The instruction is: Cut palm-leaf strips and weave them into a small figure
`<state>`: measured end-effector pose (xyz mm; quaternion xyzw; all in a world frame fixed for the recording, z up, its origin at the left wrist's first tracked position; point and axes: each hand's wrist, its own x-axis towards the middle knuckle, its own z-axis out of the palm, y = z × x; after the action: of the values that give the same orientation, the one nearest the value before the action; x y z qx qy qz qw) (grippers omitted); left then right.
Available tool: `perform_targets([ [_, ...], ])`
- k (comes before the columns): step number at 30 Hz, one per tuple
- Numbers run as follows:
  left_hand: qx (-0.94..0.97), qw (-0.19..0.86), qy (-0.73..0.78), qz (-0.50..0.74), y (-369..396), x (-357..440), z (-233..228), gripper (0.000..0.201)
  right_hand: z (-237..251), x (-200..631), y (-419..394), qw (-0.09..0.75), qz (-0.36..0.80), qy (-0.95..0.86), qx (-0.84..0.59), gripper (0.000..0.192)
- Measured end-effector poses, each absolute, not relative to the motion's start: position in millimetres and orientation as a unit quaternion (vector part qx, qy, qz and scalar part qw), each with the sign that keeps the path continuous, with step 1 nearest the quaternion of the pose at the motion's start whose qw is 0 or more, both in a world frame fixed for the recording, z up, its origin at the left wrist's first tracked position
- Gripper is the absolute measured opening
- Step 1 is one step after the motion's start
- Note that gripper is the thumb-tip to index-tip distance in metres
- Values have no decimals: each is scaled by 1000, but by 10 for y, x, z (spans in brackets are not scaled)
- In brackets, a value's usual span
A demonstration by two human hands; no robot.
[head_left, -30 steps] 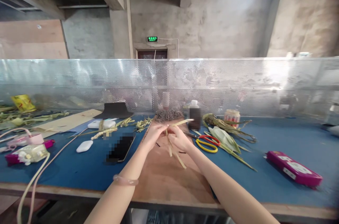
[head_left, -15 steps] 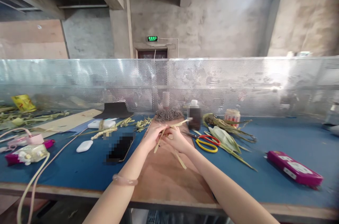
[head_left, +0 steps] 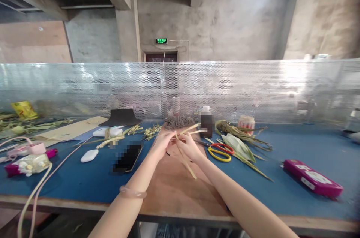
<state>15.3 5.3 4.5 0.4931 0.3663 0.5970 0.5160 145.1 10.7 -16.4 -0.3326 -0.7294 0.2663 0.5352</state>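
Note:
Close together over a brown board (head_left: 168, 196), my left hand (head_left: 163, 144) and my right hand (head_left: 189, 147) pinch pale flat strips of dried leaf (head_left: 190, 128). Two strip ends stick out past my right hand, toward a dark bottle (head_left: 207, 121) with a white cap. Another length slants down from between the fingers toward the board, its end (head_left: 192, 172) lying near the middle. The fingertips partly hide where the strips cross. A pinkish bangle (head_left: 132, 192) circles my left wrist.
Right of the board lie scissors (head_left: 219, 154) with red and yellow handles, green leaves (head_left: 239, 148) and a magenta case (head_left: 312, 178). On the left are a phone (head_left: 129, 158), a white earbud case (head_left: 89, 155) and cables (head_left: 42, 185). A coiled grey cord (head_left: 179, 122) sits behind my hands.
The strip end that hung down at the left between my hands has gone from there. Two strip ends now point right instead of one. Both hands have stayed nearly in place.

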Motion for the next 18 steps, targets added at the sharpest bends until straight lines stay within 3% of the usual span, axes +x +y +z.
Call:
perform_targets([
  [9,425,539,344,641,98,99,65,11,-182,1477,117,542,240,-728,-346,21],
  [18,464,533,362,608,85,132,35,23,-199,1480,147,534,150,-762,-335,15],
])
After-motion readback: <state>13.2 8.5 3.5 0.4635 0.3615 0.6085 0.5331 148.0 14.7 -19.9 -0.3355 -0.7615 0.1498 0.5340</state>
